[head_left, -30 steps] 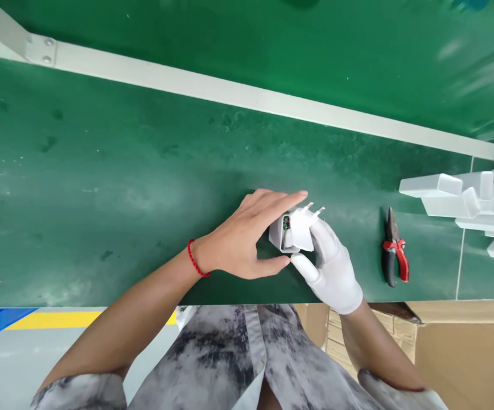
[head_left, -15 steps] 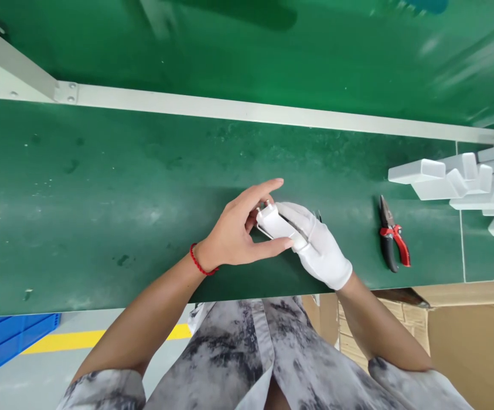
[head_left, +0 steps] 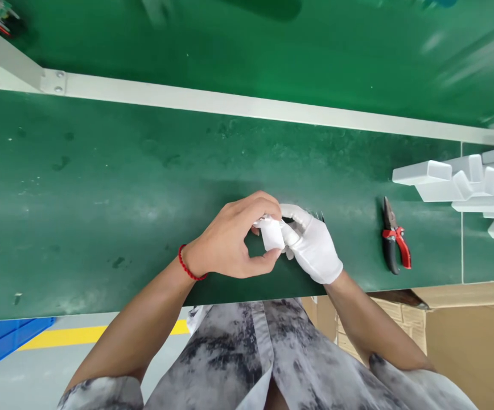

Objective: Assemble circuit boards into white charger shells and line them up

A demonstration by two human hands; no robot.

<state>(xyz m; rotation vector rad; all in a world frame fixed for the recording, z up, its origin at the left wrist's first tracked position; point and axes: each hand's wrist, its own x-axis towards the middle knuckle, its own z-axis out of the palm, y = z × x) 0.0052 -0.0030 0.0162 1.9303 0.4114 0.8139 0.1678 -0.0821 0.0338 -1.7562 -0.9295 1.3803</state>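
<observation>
A small white plastic housing (head_left: 272, 234) is held between both hands above the green bench. My left hand (head_left: 234, 236), bare with a red cord at its wrist, is closed on it, thumb at its near edge and fingers at its far edge. My right hand (head_left: 315, 245), in a white glove, grips the housing's right side with curled fingers. Glove and housing are both white, so the fingertips blend into it and part of the piece is hidden. Thin dark metal tips (head_left: 320, 216) show just beyond the gloved hand; what they belong to is hidden.
Pliers with red and black handles (head_left: 394, 239) lie on the bench (head_left: 102, 228) to the right. Several white plastic channel pieces (head_left: 456, 185) are stacked at the far right. A white rail (head_left: 230, 107) crosses behind. Below sit a cardboard box (head_left: 469, 341) and a blue crate (head_left: 8, 341).
The housing has turned in my hands, showing a different face. My left fingers have curled down onto its far edge, and my gloved hand has moved slightly left.
</observation>
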